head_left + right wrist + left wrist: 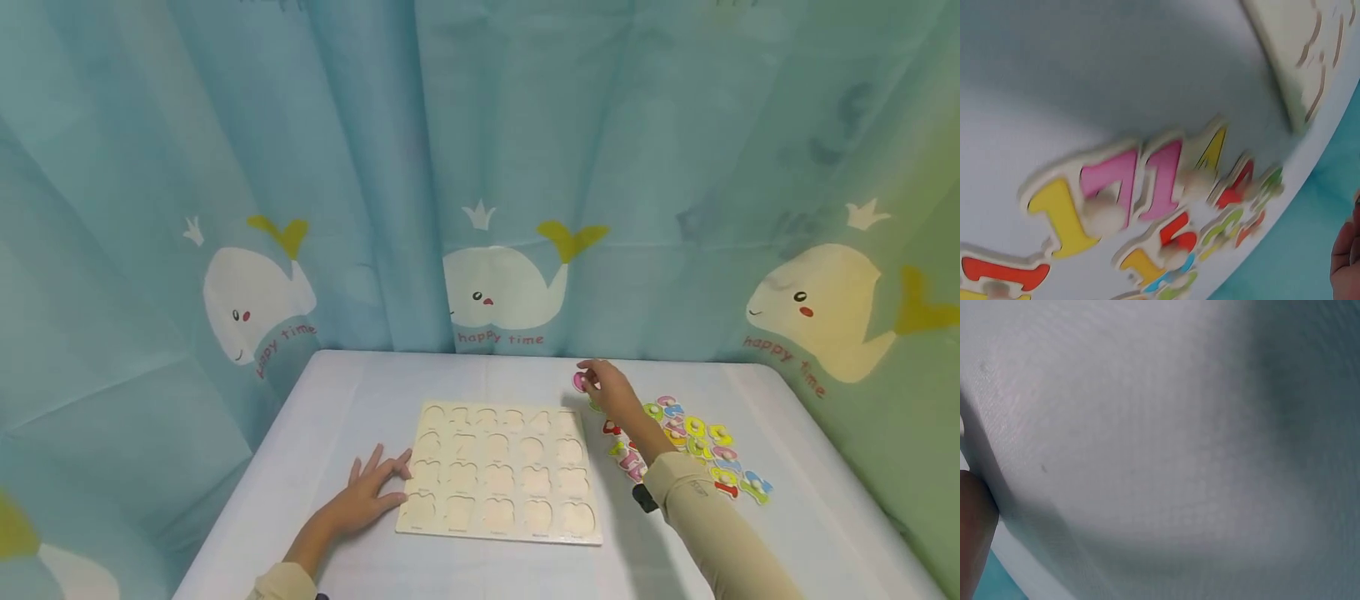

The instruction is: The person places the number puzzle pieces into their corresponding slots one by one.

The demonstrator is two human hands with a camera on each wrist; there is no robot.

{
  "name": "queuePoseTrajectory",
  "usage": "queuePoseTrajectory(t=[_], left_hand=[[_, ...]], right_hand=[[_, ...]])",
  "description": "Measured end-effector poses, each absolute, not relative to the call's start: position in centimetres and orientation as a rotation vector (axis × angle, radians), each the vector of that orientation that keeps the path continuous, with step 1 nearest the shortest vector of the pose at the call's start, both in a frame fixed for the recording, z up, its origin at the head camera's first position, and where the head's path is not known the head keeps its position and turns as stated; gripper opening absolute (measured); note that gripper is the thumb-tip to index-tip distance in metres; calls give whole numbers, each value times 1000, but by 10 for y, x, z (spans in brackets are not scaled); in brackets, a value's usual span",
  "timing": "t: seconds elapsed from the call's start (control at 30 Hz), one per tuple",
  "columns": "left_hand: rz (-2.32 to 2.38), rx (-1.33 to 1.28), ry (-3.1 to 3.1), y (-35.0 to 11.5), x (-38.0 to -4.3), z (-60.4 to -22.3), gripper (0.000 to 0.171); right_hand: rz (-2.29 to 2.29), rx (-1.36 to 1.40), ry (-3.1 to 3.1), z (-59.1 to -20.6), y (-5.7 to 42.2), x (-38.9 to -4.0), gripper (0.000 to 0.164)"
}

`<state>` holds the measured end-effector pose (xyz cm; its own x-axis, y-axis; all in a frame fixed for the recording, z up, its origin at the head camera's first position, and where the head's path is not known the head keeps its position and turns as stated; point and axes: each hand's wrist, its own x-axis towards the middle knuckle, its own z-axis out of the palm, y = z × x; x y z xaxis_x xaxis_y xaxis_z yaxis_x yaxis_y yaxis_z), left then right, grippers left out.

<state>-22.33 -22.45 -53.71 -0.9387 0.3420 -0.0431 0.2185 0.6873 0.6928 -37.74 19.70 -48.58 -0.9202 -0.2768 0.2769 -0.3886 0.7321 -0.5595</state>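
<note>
A pale wooden puzzle board (480, 467) with rows of shaped recesses lies on the table. My left hand (363, 498) rests at its left edge, fingers spread and touching the rim. Only a dark sliver of that hand (975, 531) shows in the left wrist view. Beyond the board's upper right corner, my right hand (611, 392) pinches a pink number puzzle piece (579, 382) above the table. In the right wrist view, part of the right hand (1344, 256) appears at the right edge; the held piece is out of sight there.
Several colourful number pieces with knobs lie right of the board, among them a yellow-and-pink 17 (1107, 187) and a red-and-yellow 15 (1160, 250). A white cloth covers the table (360, 392). Blue curtains (375, 167) with whale prints hang behind it.
</note>
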Motion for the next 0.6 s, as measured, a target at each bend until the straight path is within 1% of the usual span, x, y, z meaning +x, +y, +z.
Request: queuePoseTrajectory(t=[0.33,0.6], left_hand=[[1118,470,2733,-230,-219,-542,15],[1163,479,2732,-225,-221,-543,15]], right_hand=[[945,717,-2790,-494,168,-375,29],[949,782,-2849,-497,147,-368,27]])
